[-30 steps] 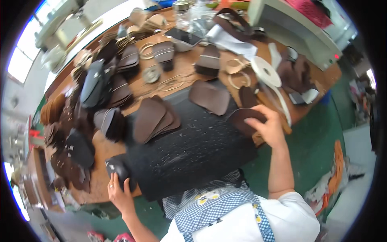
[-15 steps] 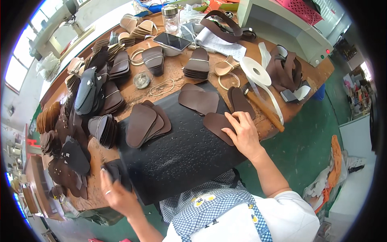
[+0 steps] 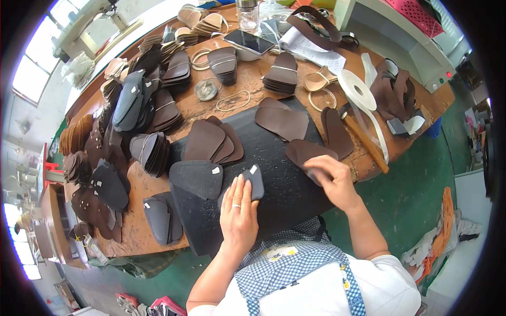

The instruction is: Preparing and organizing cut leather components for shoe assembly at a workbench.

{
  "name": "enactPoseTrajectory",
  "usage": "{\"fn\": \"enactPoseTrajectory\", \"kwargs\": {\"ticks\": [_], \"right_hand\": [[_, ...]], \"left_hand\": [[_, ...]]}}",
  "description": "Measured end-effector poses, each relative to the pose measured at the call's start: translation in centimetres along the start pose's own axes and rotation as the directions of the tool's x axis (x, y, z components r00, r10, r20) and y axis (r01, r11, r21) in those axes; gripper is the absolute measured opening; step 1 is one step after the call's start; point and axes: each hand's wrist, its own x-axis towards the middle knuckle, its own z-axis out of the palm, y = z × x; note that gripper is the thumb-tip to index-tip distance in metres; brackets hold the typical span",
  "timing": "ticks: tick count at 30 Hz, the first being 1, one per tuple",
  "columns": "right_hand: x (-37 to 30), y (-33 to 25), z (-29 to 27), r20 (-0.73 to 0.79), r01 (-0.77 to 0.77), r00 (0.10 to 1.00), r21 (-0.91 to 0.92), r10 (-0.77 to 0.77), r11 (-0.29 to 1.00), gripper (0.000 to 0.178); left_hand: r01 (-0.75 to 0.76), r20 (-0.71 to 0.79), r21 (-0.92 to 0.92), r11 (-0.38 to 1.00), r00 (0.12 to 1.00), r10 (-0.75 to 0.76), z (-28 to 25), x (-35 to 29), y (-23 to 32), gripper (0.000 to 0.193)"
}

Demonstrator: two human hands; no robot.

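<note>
My left hand [image 3: 240,213] lies flat, fingers stretched together, over a dark grey leather piece [image 3: 255,181] with a small white tag. Beside it on the black mat [image 3: 274,203] is another tagged dark grey piece [image 3: 197,178]. My right hand [image 3: 334,181] curls at the mat's right side, its fingers and thumb closed around the near end of a brown leather piece [image 3: 305,151]; motion smears the fingertips. Farther back on the mat rest fanned brown pieces [image 3: 203,141] and an overlapping brown pair [image 3: 282,120]. Two narrow brown pieces [image 3: 336,131] sit at its far right corner.
Dark grey pieces [image 3: 158,218] lie left of the mat, near banded stacks [image 3: 150,152]. A wooden-handled tool [image 3: 366,145] and a white tape roll [image 3: 357,89] are at the right. Behind are a glass jar [image 3: 247,16] and a phone [image 3: 249,41].
My left hand has come from the table's left onto the mat, where two dark grey pieces now lie. My right fingers have curled around the brown piece's near end. The view has shifted.
</note>
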Motion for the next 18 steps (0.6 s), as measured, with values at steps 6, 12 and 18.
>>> {"fn": "enactPoseTrajectory", "kwargs": {"ticks": [6, 12, 18], "right_hand": [[1.5, 1.4, -0.4, -0.104, -0.255, 0.954, 0.206, 0.280, 0.945, 0.020], [0.4, -1.1, 0.6, -0.183, -0.187, 0.951, 0.294, 0.247, 0.937, 0.014], [0.1, -1.9, 4.4, 0.195, -0.303, 0.948, 0.306, 0.252, 0.902, 0.018]], "left_hand": [[-0.145, 0.157, -0.060, 0.988, 0.976, 0.153, 1.6, -0.1, 2.3, 0.062], [-0.082, -0.027, -0.182, 0.980, 0.997, 0.079, -0.8, -2.3, 1.1, 0.055], [-0.005, -0.135, -0.045, 0.999, 0.991, -0.001, -1.6, -6.0, -0.5, 0.041]]}}
